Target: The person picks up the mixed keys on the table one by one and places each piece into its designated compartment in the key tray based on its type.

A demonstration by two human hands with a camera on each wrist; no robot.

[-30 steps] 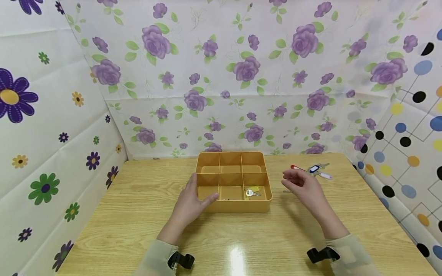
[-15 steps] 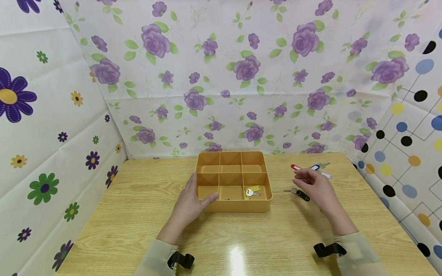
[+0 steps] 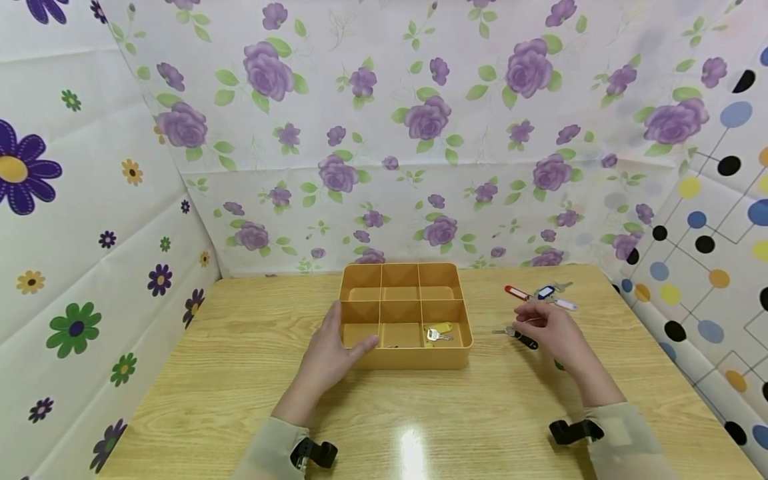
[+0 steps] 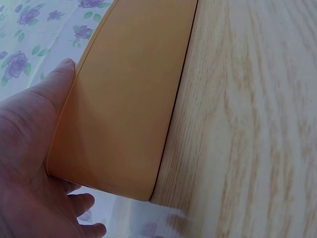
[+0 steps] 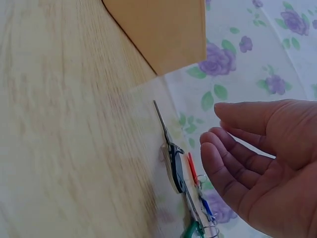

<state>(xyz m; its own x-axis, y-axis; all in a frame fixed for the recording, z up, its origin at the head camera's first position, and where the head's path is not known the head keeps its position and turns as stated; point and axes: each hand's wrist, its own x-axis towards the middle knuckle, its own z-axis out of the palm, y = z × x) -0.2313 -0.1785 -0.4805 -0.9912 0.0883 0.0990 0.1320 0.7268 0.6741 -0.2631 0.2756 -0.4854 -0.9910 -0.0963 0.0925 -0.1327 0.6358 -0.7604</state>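
Our right hand point(image 3: 558, 339) has shifted rightward, its loosely bent fingers holding nothing. Just beneath their tips lies the black-tagged key point(image 3: 511, 331), probably light, stiff and slick; we'd pinch its tag point(image 3: 527, 341). Our left hand point(image 3: 327, 357), fingers straight, touches the organizer point(image 3: 414, 359).

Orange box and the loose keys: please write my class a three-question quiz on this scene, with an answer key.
1. Which touches the orange box: A) the left hand, B) the right hand, C) both hands?
2. True or false: the black tag lies on the table, outside the box.
3. Fill in: the front right compartment holds a metal key and a ____ tag.
Answer key: 1 A; 2 true; 3 yellow.
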